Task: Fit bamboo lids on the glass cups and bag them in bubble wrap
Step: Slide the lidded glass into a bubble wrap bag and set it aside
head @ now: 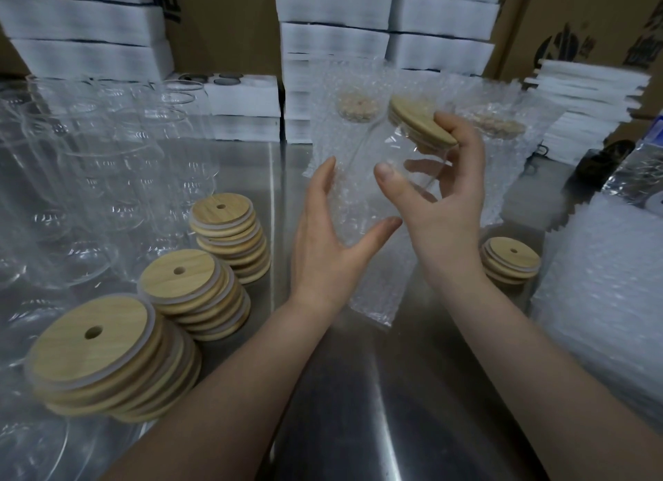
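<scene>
Your glass cup (401, 139) is in the air over the middle of the counter (358, 391), tilted with its top toward the far right and a bamboo lid (419, 121) seated on it. Your right hand (448, 207) grips it: the thumb crosses the near wall, the other fingers (423, 164) curl round the back and show through the glass, and one fingertip rests on the lid's edge. Just left of it, your left hand (323, 243) is spread, fingers straight and thumb out, with a bubble-wrap bag (366, 286) lying in the fork and hanging down toward the counter. Behind stand two cups already bagged (355, 114), lids visible through the wrap. Three stacks of bamboo lids (190, 286), each with a straw hole, sit to your left beside a crowd of bare glass cups (89, 157); a short lid stack (511, 259) sits to your right, next to a pile of bubble-wrap bags (602, 301). White foam trays (333, 42) are stacked at the back against cardboard cartons (574, 31), whose dark print is too blurred to read.
</scene>
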### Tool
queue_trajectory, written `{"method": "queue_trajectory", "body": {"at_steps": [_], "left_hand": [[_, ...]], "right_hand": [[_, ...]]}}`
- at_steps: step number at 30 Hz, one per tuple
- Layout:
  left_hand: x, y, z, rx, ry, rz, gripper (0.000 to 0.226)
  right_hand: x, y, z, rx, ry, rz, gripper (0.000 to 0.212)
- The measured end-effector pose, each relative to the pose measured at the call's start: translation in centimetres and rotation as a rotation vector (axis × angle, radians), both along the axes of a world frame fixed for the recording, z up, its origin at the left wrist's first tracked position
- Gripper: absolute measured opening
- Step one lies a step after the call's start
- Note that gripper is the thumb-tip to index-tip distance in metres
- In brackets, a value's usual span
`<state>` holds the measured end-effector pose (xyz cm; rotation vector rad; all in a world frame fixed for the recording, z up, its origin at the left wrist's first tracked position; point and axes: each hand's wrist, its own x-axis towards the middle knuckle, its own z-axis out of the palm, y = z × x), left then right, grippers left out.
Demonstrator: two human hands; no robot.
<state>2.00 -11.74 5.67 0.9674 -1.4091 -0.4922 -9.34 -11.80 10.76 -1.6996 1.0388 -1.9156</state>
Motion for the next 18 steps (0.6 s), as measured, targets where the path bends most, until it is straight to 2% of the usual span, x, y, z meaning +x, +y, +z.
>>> {"method": "queue_trajectory", "body": {"at_steps": [6,13,18], "left_hand": [[0.1,0.1,0.3,-0.103,0.021,0.017,0.088],[-0.1,-0.2,0.2,-0.141,-0.213,0.007,0.123],[0.1,-0.5,0.1,-0.088,-0.309,0.071,0.130]], "right_hand": [[0.3,0.2,-0.1,0.011,0.106,0.065,0.063],[0.0,0.1,0.2,-0.012,0.041,0.050,0.063],[-0.9,-0.1,0.8,-0.089,-0.038,-0.030,0.063]]}}
